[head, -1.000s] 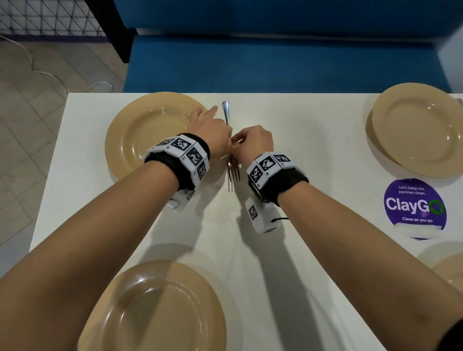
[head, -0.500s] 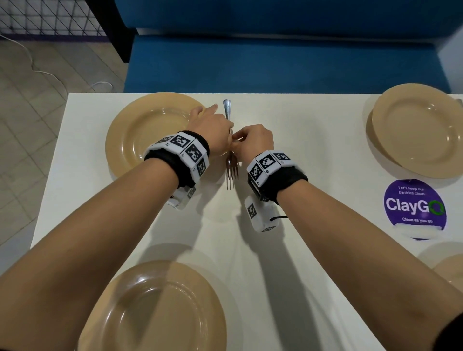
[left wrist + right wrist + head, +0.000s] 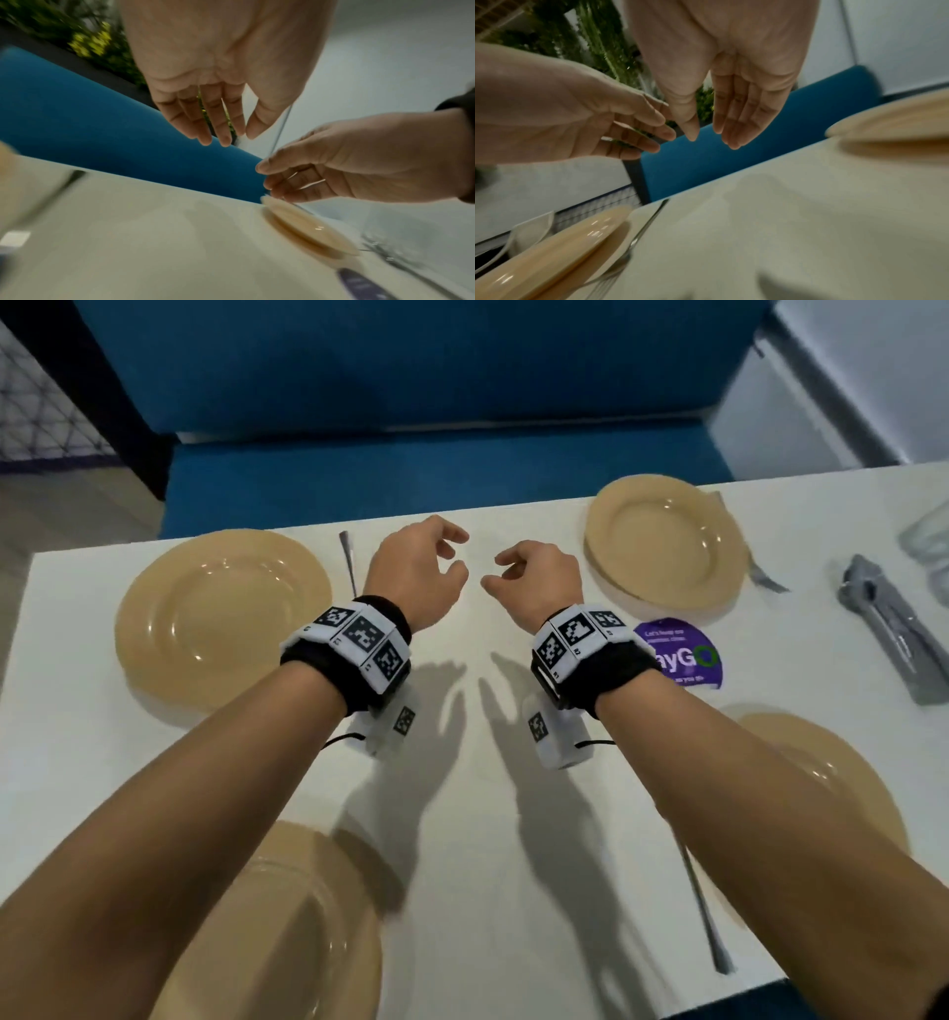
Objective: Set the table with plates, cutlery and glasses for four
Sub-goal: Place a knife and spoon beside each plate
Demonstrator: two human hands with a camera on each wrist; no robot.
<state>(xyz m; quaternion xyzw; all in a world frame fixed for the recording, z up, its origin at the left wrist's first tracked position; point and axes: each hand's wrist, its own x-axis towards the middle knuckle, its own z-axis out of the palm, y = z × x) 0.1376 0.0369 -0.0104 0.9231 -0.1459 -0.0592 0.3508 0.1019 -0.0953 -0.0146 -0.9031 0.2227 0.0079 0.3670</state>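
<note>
A white table (image 3: 477, 814) carries four tan plates: one at ten o'clock (image 3: 221, 618), one at one o'clock (image 3: 662, 541), one at seven o'clock (image 3: 287, 927), one at four o'clock (image 3: 821, 793). A fork (image 3: 349, 559) lies just beside the ten o'clock plate. A purple round sticker (image 3: 688, 654) sits at two o'clock, grey cutlery (image 3: 893, 629) at three.

We see our left hand (image 3: 221, 67) hanging above the white table (image 3: 159, 253), fingers loosely bent and holding nothing. Our right hand (image 3: 359, 162) reaches in from the right, also empty, just above a tan plate (image 3: 308, 229) near the blue bench (image 3: 107, 121).
</note>
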